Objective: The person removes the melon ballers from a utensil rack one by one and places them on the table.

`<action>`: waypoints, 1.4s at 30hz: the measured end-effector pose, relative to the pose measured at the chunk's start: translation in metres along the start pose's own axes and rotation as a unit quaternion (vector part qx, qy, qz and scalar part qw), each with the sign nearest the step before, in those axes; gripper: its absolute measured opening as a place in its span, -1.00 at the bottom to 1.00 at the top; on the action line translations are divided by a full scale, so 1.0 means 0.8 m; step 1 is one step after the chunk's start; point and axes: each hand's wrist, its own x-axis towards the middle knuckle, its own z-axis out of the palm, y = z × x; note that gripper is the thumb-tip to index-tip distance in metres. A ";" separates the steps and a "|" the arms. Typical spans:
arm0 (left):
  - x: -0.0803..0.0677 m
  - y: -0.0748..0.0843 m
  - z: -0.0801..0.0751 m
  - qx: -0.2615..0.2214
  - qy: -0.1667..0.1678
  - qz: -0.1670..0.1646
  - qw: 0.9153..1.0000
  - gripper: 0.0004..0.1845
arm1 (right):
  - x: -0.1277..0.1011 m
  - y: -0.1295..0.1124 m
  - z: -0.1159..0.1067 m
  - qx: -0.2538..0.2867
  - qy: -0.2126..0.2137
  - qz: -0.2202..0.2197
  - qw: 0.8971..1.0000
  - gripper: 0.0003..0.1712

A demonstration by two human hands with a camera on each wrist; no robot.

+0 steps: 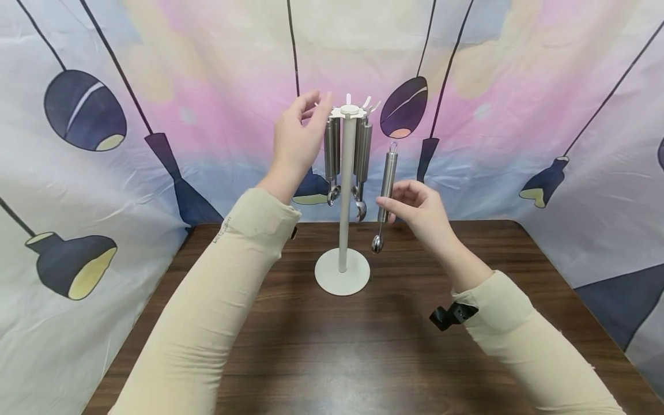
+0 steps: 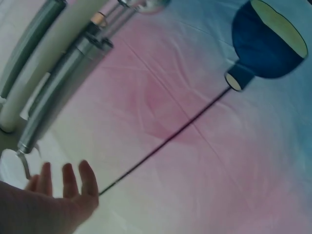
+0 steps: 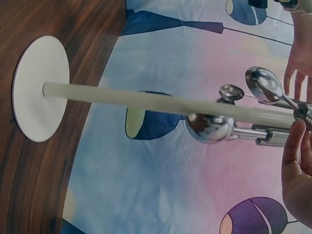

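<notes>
A white rack (image 1: 344, 222) with a round base and a ring of hooks on top stands on the table. Several steel-handled utensils (image 1: 363, 153) hang from it, their scoop-like heads pointing down. My right hand (image 1: 420, 210) pinches the steel handle of a melon baller (image 1: 388, 178) to the right of the rack, apart from it. The tool is nearly upright, loop at the top and small scoop (image 3: 263, 84) at the bottom. At the rack's top left, my left hand (image 1: 298, 135) has fingers extended by the hooks (image 1: 349, 109); whether they touch is unclear.
The dark wooden table (image 1: 332, 357) reaches back to a patterned cloth (image 1: 218, 115) printed with lamps. A black strap piece (image 1: 453, 316) sticks out from the right wrist. Both forearms wear pale sleeves (image 1: 202, 311).
</notes>
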 end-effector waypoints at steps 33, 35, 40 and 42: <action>-0.017 0.003 0.007 0.082 0.019 -0.005 0.996 -0.23 | -0.074 0.060 0.039 0.029 -0.022 0.089 0.995 -0.68; -0.015 0.002 0.006 0.086 0.016 -0.003 0.996 -0.26 | -0.078 0.066 0.041 0.030 -0.024 0.095 0.995 -0.67; -0.013 0.000 0.004 0.091 0.011 -0.002 0.996 -0.28 | -0.088 0.081 0.048 0.039 -0.026 0.126 0.991 -0.67; -0.013 -0.001 0.004 0.090 0.009 -0.001 0.996 -0.29 | -0.092 0.086 0.049 0.039 -0.028 0.135 0.990 -0.67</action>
